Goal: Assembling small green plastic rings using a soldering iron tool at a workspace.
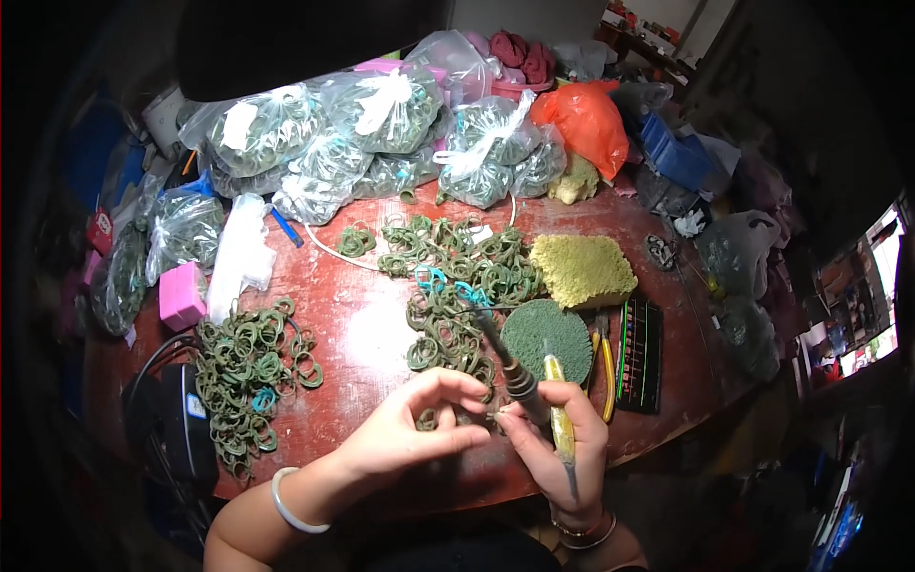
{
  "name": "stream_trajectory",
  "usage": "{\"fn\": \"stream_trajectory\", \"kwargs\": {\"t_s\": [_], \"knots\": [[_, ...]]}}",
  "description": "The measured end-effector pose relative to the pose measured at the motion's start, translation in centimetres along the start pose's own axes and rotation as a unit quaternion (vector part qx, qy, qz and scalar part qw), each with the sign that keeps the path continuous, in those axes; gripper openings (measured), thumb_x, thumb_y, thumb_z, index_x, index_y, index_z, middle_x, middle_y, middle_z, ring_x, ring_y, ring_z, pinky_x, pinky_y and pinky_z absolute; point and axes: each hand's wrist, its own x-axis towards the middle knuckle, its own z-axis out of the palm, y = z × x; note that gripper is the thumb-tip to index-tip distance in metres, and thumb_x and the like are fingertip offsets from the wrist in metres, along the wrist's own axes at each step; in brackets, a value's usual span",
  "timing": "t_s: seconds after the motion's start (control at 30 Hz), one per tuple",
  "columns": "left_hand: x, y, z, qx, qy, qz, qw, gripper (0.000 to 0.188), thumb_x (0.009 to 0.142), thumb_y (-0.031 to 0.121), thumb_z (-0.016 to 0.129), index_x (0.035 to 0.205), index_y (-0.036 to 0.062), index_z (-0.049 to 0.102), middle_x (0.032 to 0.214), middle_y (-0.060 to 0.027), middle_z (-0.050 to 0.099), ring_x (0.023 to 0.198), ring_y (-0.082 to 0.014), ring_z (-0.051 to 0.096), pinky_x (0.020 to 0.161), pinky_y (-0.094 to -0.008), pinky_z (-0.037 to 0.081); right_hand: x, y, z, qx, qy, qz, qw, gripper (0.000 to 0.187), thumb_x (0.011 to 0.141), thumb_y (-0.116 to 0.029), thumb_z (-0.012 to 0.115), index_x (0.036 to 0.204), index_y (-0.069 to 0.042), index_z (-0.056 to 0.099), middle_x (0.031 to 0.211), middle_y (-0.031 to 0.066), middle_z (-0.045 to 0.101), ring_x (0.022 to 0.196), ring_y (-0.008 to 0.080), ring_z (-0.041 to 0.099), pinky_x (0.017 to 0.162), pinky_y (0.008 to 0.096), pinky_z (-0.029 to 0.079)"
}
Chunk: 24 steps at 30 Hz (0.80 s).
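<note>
My left hand [405, 424] is held with its thumb and fingers apart, and nothing shows between them. Close beside it, my right hand [562, 453] is closed around a slim yellow-handled tool [559, 410] and a dark pen-shaped tool [519, 381] with a thin tip. At the right thumb and fingertip is a tiny piece, too small to make out. Behind both hands lies a pile of green rings [448, 334], several of them bright teal. A round green pad [548, 338] rests just beyond my right hand.
Another heap of green rings [243, 381] lies at left beside a black box [191, 429]. A yellow sponge [583, 269], pliers [608, 377] and a black panel with a lit green edge [639, 357] are at right. Clear bags of rings [267, 133] line the back.
</note>
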Motion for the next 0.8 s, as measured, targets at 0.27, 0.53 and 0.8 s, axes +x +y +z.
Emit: {"fn": "stream_trajectory", "kwargs": {"t_s": [0.27, 0.53, 0.8], "knots": [[-0.2, -0.2, 0.2, 0.13, -0.036, 0.083, 0.987, 0.043, 0.08, 0.006, 0.075, 0.119, 0.0047, 0.058, 0.103, 0.0003, 0.061, 0.066, -0.0013, 0.041, 0.064, -0.0176, 0.039, -0.6, 0.2, 0.6, 0.062, -0.007, 0.004, 0.998, 0.028, 0.084, 0.001, 0.07, 0.108, 0.0, 0.056, 0.094, 0.006, 0.067, 0.081, 0.0089, 0.062, 0.076, 0.0233, 0.049], [0.3, -0.5, -0.6, 0.161, -0.049, 0.094, 0.981, 0.045, 0.081, 0.005, 0.072, 0.123, 0.0045, 0.057, 0.114, -0.0037, 0.057, 0.065, -0.0017, 0.043, 0.062, -0.0178, 0.04, -1.6, -1.6, -3.1, 0.148, -0.047, 0.072, 0.985, 0.035, 0.092, -0.007, 0.062, 0.122, 0.007, 0.051, 0.083, 0.0093, 0.07, 0.077, 0.0125, 0.066, 0.074, 0.0234, 0.048], [0.1, 0.5, -1.0, -0.023, -0.104, -0.067, 0.992, 0.043, 0.085, 0.012, 0.059, 0.127, 0.0049, 0.055, 0.101, -0.0045, 0.062, 0.081, -0.0079, 0.052, 0.066, -0.0202, 0.04, -1.3, -1.6, -2.7, 0.155, -0.004, 0.075, 0.985, 0.02, 0.088, -0.011, 0.068, 0.101, 0.001, 0.062, 0.089, 0.0095, 0.064, 0.073, 0.0092, 0.056, 0.062, 0.0199, 0.041]]}}
